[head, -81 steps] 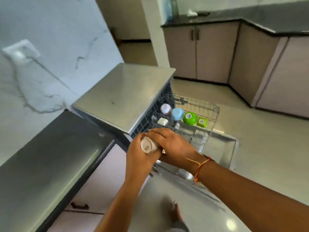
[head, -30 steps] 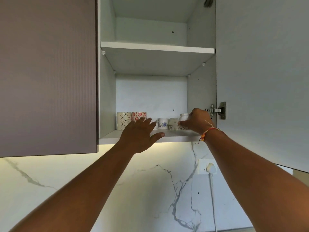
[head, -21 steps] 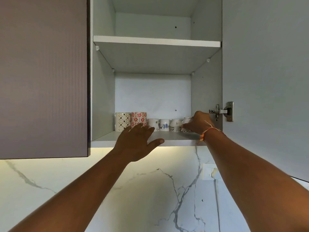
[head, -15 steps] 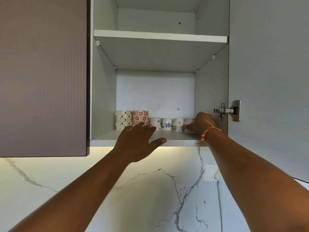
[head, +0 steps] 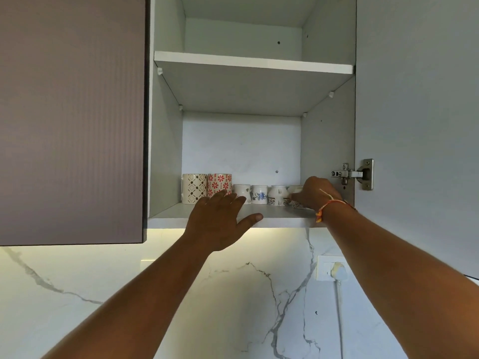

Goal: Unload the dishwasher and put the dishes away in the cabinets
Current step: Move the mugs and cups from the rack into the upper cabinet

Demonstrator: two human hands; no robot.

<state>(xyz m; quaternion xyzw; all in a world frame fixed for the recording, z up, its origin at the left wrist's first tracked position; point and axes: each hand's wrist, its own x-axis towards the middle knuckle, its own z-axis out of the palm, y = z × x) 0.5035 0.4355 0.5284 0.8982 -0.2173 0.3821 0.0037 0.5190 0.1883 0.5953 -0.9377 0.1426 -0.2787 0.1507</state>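
My right hand (head: 315, 193) covers most of the small cup (head: 296, 189), so I see only a pale bit of its top and a patterned strip near its bottom. The fingers are curled round it and hold it. The cup is at the right end of the lower shelf (head: 281, 219), just beside the cabinet's right wall. It looks to stand straight up, tall side up and down. I cannot tell which way its handle points, or if its bottom sits on the shelf.

My left hand (head: 220, 224) is flat with the fingers spread and holds nothing. The thumb lies against the shelf's front edge. Its fingertips hide the bottom of the red flower mug (head: 219, 183) and part of the white cup (head: 242, 192).

The blue flower cup (head: 259, 195) and the brown pattern cup (head: 277, 195) stand in the same row. The diamond mug (head: 194, 188) is at the left end.

The open door (head: 414, 112) is cut off at the right edge.
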